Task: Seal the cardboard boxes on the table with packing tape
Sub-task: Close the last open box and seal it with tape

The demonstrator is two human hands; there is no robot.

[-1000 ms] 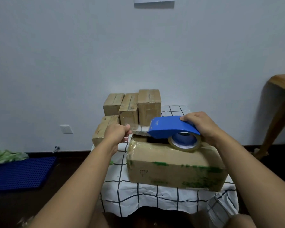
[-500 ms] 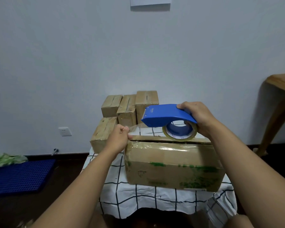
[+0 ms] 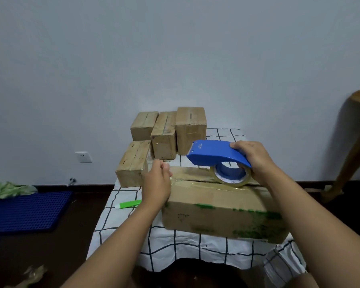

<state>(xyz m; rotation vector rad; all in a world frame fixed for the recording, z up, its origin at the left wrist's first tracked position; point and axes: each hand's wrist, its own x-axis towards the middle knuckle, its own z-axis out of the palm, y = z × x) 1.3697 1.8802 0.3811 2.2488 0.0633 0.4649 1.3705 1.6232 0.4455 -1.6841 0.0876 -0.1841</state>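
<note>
Tape dispenser is gripped by right hand to lay tape | tape end is pinched by left hand at box edge, for anchoring.

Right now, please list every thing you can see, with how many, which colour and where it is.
large cardboard box: 1, brown with green print, near edge of table
small cardboard boxes: 4, brown, far left of table
tape dispenser: 1, blue, above large box
tablecloth: 1, white with black grid, over table
marker-like object: 1, green, on cloth at left
mat: 1, blue, floor at left
wall socket: 1, white
left hand: at large box's left end
right hand: grips dispenser
</note>
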